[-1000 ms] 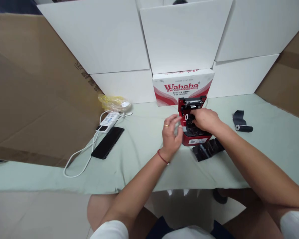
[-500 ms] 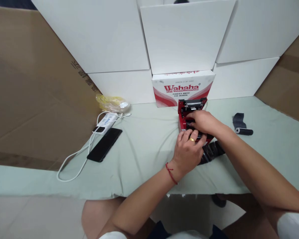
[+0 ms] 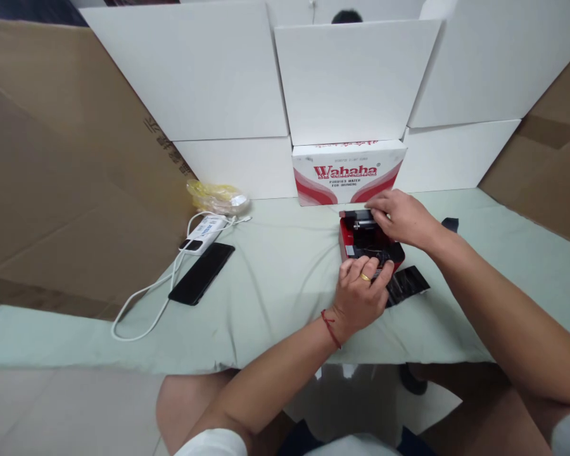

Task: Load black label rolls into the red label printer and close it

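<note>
A small red and black label printer (image 3: pixel 344 239) stands on the table with its lid (image 3: pixel 358 215) partly raised. My right hand (image 3: pixel 403 216) pinches the lid's upper right edge between thumb and fingers. Curled over the printer's front edge, my left hand (image 3: pixel 361 292) holds the near side, with a ring on one finger. Black ribbon film (image 3: pixel 411 284) lies on the cloth at the printer's front right, partly behind my left hand. Inside, a metal roller shows under the lid; the rest of the dark interior is hard to make out.
To the left lie a black phone (image 3: pixel 202 274), a white power strip (image 3: pixel 209 233) with a looping white cable (image 3: pixel 123 316), and a yellow plastic bag (image 3: pixel 213 196). A Wahaha carton (image 3: pixel 349 177) stands behind the printer. Dark film (image 3: pixel 450 223) shows past my right forearm.
My right hand has come out of the printer's inside and moved up to the lid. The lid has tipped forward from its more upright position. My left hand stays at the front edge.
</note>
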Tool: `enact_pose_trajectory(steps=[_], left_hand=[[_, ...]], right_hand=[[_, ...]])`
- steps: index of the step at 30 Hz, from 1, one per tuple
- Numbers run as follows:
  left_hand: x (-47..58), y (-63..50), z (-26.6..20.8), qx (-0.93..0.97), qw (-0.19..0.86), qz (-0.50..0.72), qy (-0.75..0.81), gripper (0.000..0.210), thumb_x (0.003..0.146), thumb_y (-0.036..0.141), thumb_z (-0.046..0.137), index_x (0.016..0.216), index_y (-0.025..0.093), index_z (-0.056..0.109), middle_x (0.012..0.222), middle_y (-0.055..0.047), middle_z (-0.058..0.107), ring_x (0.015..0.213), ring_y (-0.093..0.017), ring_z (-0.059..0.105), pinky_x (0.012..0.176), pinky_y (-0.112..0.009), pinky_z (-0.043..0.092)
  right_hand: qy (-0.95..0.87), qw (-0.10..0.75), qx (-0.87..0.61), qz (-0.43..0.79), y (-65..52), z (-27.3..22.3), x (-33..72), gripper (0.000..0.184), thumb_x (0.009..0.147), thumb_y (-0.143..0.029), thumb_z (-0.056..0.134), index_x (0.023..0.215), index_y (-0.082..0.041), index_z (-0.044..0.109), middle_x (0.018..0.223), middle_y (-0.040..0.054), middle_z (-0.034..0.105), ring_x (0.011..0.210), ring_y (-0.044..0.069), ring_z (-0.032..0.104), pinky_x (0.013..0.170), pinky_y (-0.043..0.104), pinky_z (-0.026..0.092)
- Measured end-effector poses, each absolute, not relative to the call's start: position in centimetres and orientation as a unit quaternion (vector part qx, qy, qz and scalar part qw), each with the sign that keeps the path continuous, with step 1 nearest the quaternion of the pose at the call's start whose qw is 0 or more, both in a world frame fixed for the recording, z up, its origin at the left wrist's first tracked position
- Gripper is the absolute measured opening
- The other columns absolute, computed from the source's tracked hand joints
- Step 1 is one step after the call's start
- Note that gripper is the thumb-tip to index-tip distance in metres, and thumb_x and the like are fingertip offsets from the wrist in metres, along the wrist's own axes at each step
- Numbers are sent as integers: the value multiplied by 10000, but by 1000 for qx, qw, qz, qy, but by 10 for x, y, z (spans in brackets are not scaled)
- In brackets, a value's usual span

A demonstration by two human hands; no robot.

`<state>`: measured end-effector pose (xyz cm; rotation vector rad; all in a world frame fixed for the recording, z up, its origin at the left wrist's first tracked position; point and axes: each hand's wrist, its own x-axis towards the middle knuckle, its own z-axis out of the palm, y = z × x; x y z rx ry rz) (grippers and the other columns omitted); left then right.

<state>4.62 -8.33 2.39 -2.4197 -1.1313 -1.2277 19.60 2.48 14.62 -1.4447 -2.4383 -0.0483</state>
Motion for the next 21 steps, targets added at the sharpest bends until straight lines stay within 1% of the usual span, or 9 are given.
enact_pose_trajectory(steps=[3, 5, 7, 9, 12, 14, 17, 19, 21], left_hand=[[46, -84, 24, -813, 93, -429, -382, 472, 923, 192, 515, 1387, 161, 599, 1195, -133, 723, 1162, -276, 627, 1035, -444, 398], [47, -84, 24, -812, 99, -427, -386, 455, 919, 179, 514, 1363, 145, 606, 1193, -126, 729, 1164, -268, 630, 1041, -439, 399], [48, -84, 23, -813, 109, -421, -386, 430, 910, 175, 527, 1327, 140, 623, 1192, -120, 730, 1168, -266, 628, 1038, -436, 401], [49, -83, 23, -812, 118, -421, -386, 407, 906, 179, 532, 1299, 146, 633, 1184, -120, 731, 1161, -267, 625, 1029, -439, 400], [47, -83, 23, -804, 106, -443, -382, 366, 907, 179, 529, 1256, 171, 641, 1142, -113, 724, 1117, -265, 622, 1011, -442, 403], [44, -83, 25, -794, 70, -480, -365, 346, 910, 190, 540, 1243, 185, 634, 1124, -107, 705, 1090, -256, 613, 992, -428, 426], [34, -78, 30, -749, -17, -563, -349, 347, 926, 215, 546, 1269, 205, 597, 1155, -107, 663, 1107, -244, 594, 1000, -414, 463], [26, -69, 32, -686, -101, -608, -388, 360, 920, 216, 551, 1279, 218, 573, 1208, -108, 633, 1166, -247, 577, 1052, -433, 458], [21, -53, 32, -601, -220, -630, -440, 448, 859, 201, 597, 1302, 242, 548, 1312, -105, 590, 1272, -261, 543, 1130, -468, 418]], right_hand=[[-871, 119, -475, 21, 6, 137, 205, 534, 825, -39, 461, 1246, -153, 769, 1244, 114, 723, 1153, 267, 630, 971, 346, 489], [-879, 102, -463, 47, -3, 129, 210, 604, 744, -6, 480, 1251, -159, 770, 1272, 103, 713, 1158, 258, 626, 948, 328, 498], [-883, 100, -455, 50, -9, 120, 212, 633, 725, -13, 495, 1289, -148, 750, 1269, 108, 706, 1121, 256, 624, 926, 331, 507], [-880, 113, -459, 38, -12, 114, 212, 631, 740, -26, 504, 1318, -138, 733, 1227, 114, 711, 1062, 258, 620, 909, 347, 515], [-872, 128, -470, 40, -17, 108, 210, 607, 749, -29, 519, 1301, -149, 741, 1183, 109, 727, 1034, 258, 626, 887, 355, 530], [-869, 160, -466, 39, -27, 102, 210, 593, 744, -12, 515, 1262, -166, 759, 1206, 102, 731, 1065, 255, 635, 894, 353, 541], [-867, 247, -433, 14, -53, 88, 213, 617, 739, 39, 468, 1240, -174, 758, 1252, 99, 723, 1125, 246, 637, 960, 374, 551], [-865, 289, -410, -7, -73, 78, 215, 675, 732, 73, 437, 1287, -178, 729, 1278, 99, 713, 1164, 243, 631, 997, 394, 554], [-862, 310, -400, -25, -89, 70, 214, 715, 739, 95, 415, 1338, -179, 694, 1302, 100, 704, 1196, 244, 623, 1020, 415, 556]])
